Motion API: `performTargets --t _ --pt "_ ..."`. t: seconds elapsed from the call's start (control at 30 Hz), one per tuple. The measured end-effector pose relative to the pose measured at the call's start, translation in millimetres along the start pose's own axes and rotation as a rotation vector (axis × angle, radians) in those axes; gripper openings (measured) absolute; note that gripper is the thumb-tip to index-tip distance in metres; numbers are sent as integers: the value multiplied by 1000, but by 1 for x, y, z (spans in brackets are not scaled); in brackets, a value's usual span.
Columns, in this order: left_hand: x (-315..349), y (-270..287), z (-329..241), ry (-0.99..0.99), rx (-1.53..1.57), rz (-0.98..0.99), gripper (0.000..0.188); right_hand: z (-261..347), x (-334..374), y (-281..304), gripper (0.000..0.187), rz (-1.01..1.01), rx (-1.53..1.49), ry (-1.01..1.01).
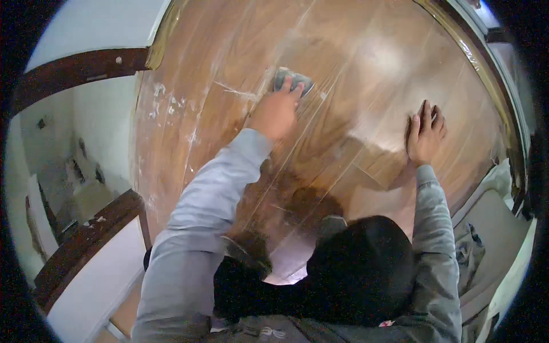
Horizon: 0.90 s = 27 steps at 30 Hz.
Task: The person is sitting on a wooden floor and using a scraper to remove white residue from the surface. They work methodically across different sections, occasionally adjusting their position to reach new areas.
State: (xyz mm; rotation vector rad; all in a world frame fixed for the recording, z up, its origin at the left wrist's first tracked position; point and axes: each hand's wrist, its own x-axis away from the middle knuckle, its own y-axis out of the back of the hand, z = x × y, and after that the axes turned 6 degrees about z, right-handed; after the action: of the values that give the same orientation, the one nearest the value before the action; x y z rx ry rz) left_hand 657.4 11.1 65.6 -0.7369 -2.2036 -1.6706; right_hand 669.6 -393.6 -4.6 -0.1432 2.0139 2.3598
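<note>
My left hand reaches forward and grips a small flat grey scraper, its fingers lying over the top. The scraper rests on the wood-look plank floor; the edge beneath it is hidden. Off to the right, my right hand is spread on the same floor with nothing in it. Pale lines run along the joints between the planks. White smears mark the floor left of the scraper.
A dark brown door frame stands along the left, with a stained white wall beyond the opening. Gold-coloured trim edges the floor at right. A grey panel with crumpled cloth lies at lower right. My black-clad knees are close below.
</note>
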Motion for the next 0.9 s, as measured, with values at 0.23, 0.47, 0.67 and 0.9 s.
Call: performTargets --t 0.23,0.47,0.67,0.9 --pt "65 -37 -1 63 -116 102 54 3 3 2 58 96 66 -89" --pt "47 -16 -26 137 -151 80 61 4 -2 11 61 105 29 -99" --pt "-33 18 -17 99 -98 81 53 1 -5 15 62 127 22 -101" --pt "-75 44 -11 -26 -192 7 53 3 -1 14 61 123 20 -101"
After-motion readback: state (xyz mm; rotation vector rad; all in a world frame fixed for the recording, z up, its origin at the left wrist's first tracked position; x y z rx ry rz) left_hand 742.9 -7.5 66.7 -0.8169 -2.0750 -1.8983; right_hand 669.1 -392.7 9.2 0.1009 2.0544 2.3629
